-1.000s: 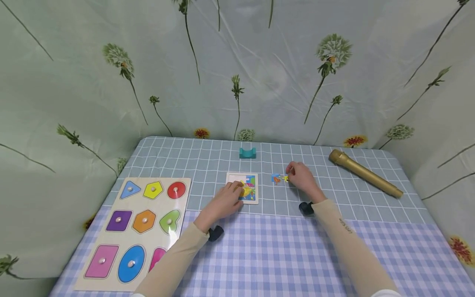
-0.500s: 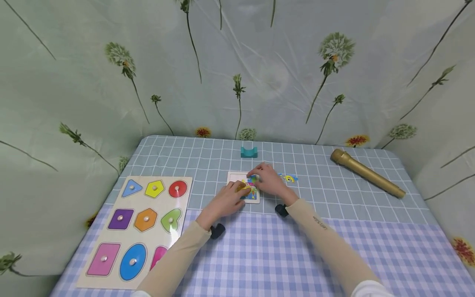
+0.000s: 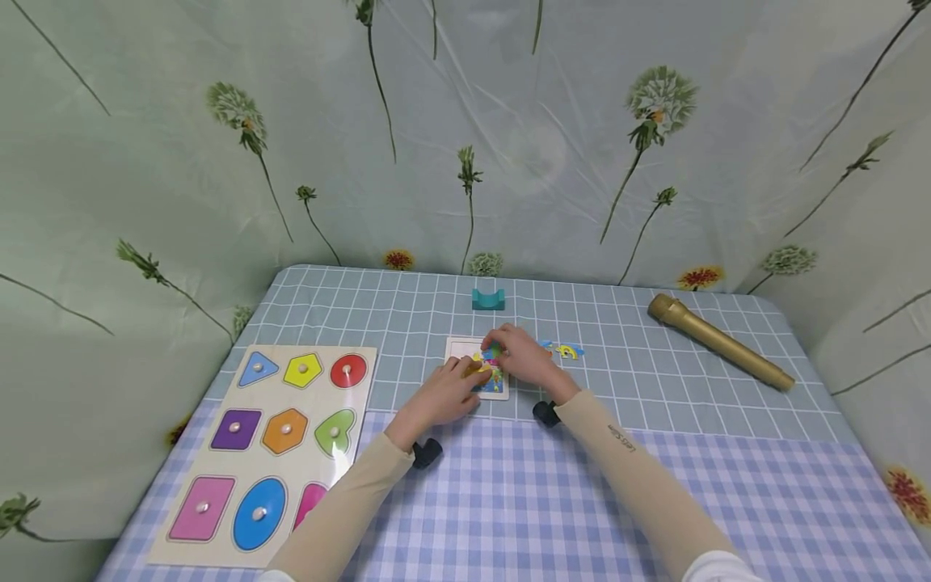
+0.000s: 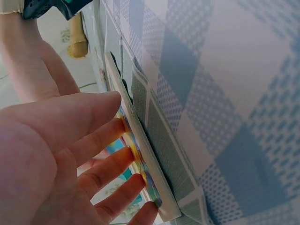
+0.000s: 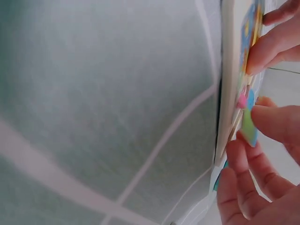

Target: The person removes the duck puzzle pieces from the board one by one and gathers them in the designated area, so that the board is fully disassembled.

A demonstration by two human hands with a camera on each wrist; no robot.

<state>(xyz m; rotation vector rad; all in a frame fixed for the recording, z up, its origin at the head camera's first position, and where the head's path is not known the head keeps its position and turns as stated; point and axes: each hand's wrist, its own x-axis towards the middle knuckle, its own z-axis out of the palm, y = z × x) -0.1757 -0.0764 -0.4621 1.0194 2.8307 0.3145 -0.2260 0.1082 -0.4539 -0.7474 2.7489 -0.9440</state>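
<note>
A small jigsaw puzzle in a pale wooden frame [image 3: 498, 396] lies on the grid cloth at mid-table, partly covered by both hands. My left hand [image 3: 444, 394] rests its fingertips on the picture; in the left wrist view those fingers [image 4: 112, 164] are extended along the puzzle's face. From the right, my right hand [image 3: 525, 356] reaches over the frame's upper right part. It pinches a green and blue jigsaw piece [image 5: 248, 125] between thumb and fingers, tilted against the puzzle next to a pink patch. Loose yellow and blue jigsaw pieces [image 3: 570, 352] lie just right of the right hand.
A large shape board [image 3: 272, 469] with knobbed pieces takes up the left side, partly under the left sleeve. Behind the puzzle stands a teal curved block [image 3: 488, 300]. A gold microphone-shaped object [image 3: 720, 341] lies at the right.
The right hand has moved left from the loose pieces to the puzzle, with a jigsaw piece in its fingers. The left hand has stayed on the puzzle with little movement.
</note>
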